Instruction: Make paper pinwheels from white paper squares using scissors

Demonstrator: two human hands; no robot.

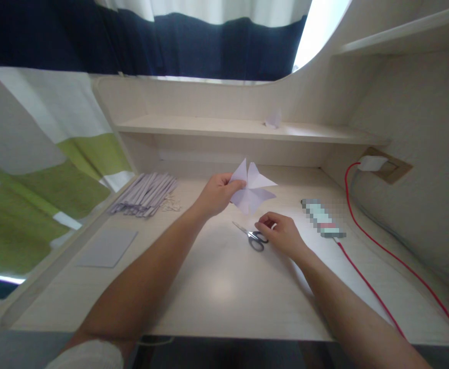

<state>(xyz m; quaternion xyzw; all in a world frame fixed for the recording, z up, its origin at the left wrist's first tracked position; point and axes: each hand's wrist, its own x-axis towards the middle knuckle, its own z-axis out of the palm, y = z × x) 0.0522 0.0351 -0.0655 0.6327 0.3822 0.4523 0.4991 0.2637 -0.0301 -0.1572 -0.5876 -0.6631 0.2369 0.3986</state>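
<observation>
My left hand (220,193) pinches a white paper shape (249,192) between thumb and fingers, above the desk. The paper has several pointed flaps spreading out from its middle, with slits between them. Below it lies a pair of scissors (253,237) with dark handles, blades pointing away to the left. Close by the scissors' handles is my right hand (280,233), its fingers loosely bent and holding nothing that I can see. Whether its fingertips touch a handle loop I cannot tell.
Rolled paper sticks (147,195) lie in a pile at the back left, beside thin tan bits (171,203). A stack of paper (108,248) is nearer me. On the right are a blurred-out phone (323,219) and a red cable (370,289). A shelf (209,125) spans the back.
</observation>
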